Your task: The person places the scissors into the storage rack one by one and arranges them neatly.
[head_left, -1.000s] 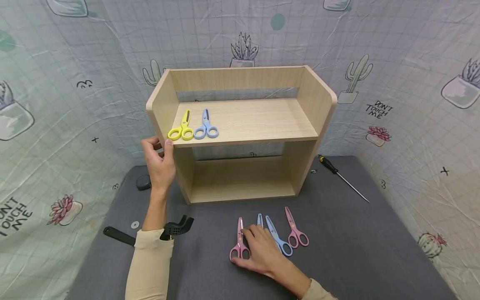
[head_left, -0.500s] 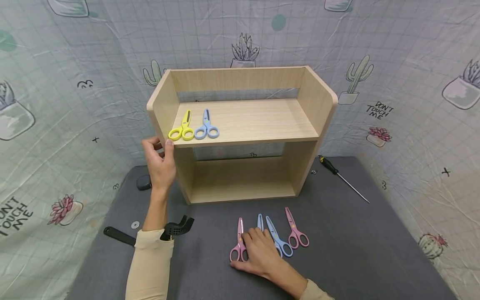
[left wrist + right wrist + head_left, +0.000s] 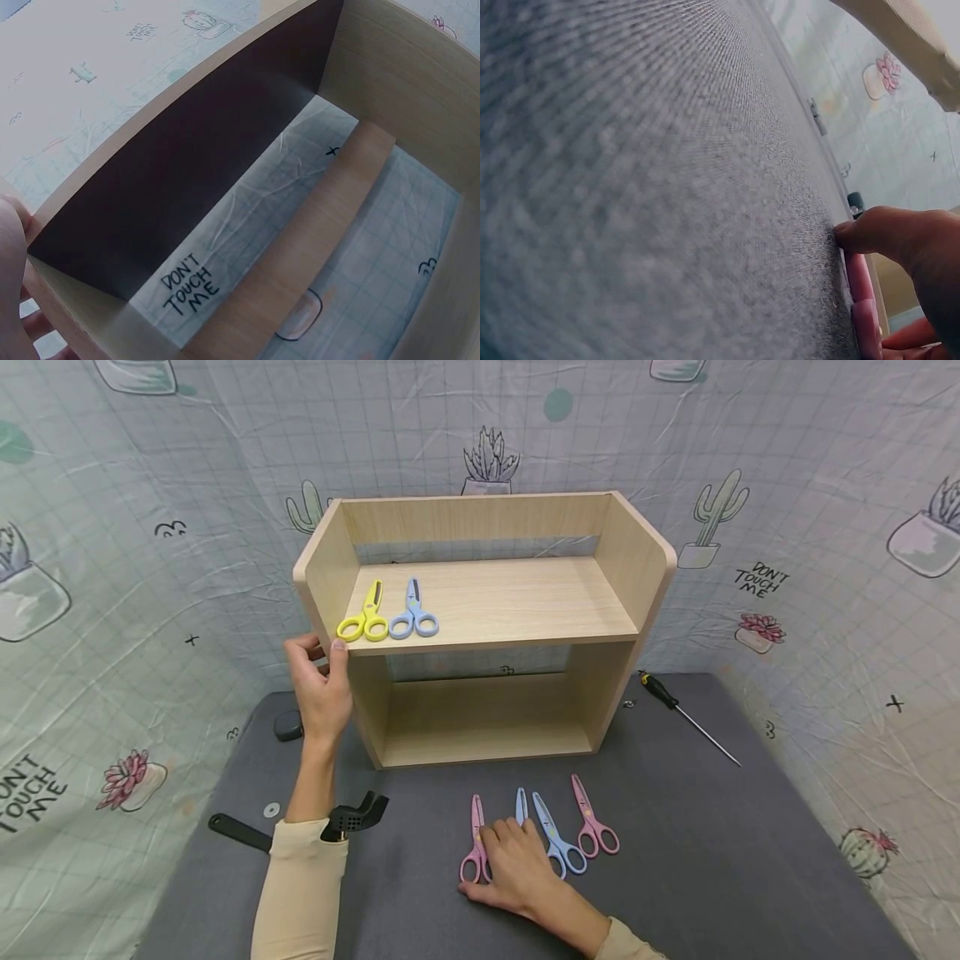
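Right hand [image 3: 517,868] laid palm-down on the grey mat [image 3: 712,860], fingers curled over the pink scissors [image 3: 475,847] and a blue pair [image 3: 521,805] mostly hidden beneath; thumb tip pressed against the pink handle in the right wrist view [image 3: 862,300]. Whether lifted or merely covered: cannot tell. Second blue scissors [image 3: 557,845] just beside the fingers on the right, then another pink pair [image 3: 592,821] slightly apart, blades toward the shelf.

Left hand [image 3: 321,681] gripping the front left edge of the wooden shelf unit [image 3: 487,602], thumb on the upright's front face at the level of the upper board, fingers curled round the outer side. Left wrist view: open lower bay [image 3: 247,187], patterned backdrop visible through the gap at the back.

Upper board: yellow scissors [image 3: 363,614] and light blue scissors [image 3: 413,612] side by side, touching at the handles, hard against the left wall, handles near the front lip. Rest of that board bare to the right wall.

Mat in front of the unit: a strip of open surface between the unit's base and the scissor tips. Screwdriver [image 3: 686,714] near the unit's right foot, pointing away toward the right mat edge. Black tool [image 3: 352,816] beside the left sleeve, a washer [image 3: 270,810] and a black handle [image 3: 238,831] near the left mat edge, a small dark round object [image 3: 287,725] behind the left wrist.
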The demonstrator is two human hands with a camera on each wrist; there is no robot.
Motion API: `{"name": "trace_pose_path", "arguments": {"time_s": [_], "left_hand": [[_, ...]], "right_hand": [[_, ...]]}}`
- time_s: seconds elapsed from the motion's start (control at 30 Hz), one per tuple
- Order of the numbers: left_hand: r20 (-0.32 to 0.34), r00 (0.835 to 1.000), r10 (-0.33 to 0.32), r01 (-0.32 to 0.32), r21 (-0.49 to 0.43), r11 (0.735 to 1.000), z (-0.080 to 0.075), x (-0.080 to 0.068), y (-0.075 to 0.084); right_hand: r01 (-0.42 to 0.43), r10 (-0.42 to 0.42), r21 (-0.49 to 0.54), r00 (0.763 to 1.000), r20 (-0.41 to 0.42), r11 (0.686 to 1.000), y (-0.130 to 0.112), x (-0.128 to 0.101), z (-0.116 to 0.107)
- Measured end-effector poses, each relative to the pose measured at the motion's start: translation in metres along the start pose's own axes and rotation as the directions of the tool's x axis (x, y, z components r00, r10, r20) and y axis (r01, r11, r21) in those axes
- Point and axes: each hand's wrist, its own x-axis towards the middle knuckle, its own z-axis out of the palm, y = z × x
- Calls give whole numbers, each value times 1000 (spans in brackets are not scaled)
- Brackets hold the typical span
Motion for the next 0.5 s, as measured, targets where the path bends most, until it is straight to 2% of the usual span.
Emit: {"name": "trace_pose_path", "arguments": {"time_s": [0.3,0.5], "left_hand": [[-8,1000,-2,2,-1,1000,1,2,-1],[-1,1000,6,-6,-8,1000,0,0,1]], "right_hand": [[-36,28,99,997,76,994,-2,2,-4],[-22,5,186,996,93,982,0,3,-6]]}}
